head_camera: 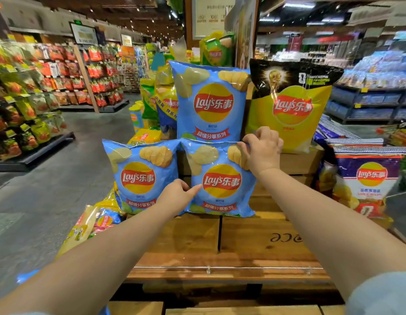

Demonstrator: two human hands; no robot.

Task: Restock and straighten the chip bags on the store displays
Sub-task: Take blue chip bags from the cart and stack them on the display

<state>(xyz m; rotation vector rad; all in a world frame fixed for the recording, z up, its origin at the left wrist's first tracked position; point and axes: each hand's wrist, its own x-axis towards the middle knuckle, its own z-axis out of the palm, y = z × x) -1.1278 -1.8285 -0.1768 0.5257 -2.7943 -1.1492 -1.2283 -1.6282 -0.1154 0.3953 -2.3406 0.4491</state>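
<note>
Your left hand [178, 194] grips the lower left edge of a glossy, puffed blue chip bag [220, 180] standing on the grained wooden crate [243, 242], while your right hand [262, 147] pinches its crimped top right corner. A matching blue bag [140, 176] stands just beside it on the left; a larger blue bag [211, 103] and a yellow-and-black bag [290, 105] rise behind.
</note>
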